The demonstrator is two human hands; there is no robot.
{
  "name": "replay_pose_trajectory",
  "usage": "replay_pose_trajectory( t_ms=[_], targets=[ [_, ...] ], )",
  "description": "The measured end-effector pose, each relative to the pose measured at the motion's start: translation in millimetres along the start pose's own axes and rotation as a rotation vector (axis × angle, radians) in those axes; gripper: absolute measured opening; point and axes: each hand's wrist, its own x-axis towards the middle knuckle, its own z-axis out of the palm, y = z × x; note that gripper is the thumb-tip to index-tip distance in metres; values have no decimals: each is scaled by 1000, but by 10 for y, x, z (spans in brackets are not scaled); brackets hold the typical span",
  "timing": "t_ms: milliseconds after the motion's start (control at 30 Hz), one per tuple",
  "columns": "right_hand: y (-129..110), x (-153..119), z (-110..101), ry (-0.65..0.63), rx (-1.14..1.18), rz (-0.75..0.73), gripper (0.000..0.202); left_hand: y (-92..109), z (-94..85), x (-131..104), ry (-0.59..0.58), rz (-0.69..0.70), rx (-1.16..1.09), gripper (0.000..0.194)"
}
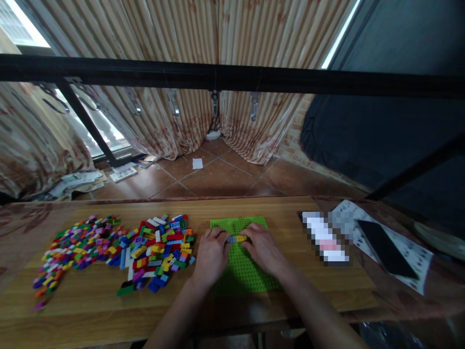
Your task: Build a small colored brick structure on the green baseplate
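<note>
At the wooden table (286,213), grips a short grey-and-yellow row of bricks (236,239) over the green board (243,276), pinching the grey end with the left hand (211,254) and the yellow end with the right hand (264,248). Has a heap of larger bricks (160,247) just left of the board, smaller bricks (80,242) farther left, and a black phone (387,249) on a printed sheet (417,278) to the right. Faces, beyond the table, a black rail (236,77), tiled floor (225,179) and striped curtains (174,39).

Studded plastic baseplate (240,274); smooth, shiny plastic bricks (160,249); wood-grained tabletop (285,209), faintly glossy; cloth curtains (174,39); glossy floor tiles (232,172).
</note>
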Motion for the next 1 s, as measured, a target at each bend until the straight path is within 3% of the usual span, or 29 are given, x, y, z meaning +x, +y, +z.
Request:
replay_pose_trajectory(
  t_ms=[167, 500, 767, 867, 1000],
  targets=[
    [25, 12, 42, -3, -37, -10, 9, 51, 1, 44, -60, -9, 35, 15],
    [21, -12, 28, -11, -59, -27, 9, 82, -14, 4, -42, 1, 68, 14],
    [53, 35, 47, -10, -52, -8, 9, 66, 70, 9, -43, 7, 102, 16],
    [-25, 6, -70, 64, 23, 14, 8, 73, 87, 10, -53, 2, 94, 17],
    [-230, -236, -378, 242, 303, -53, 12, 73, 70, 5, -73, 1, 62, 20]
  ],
)
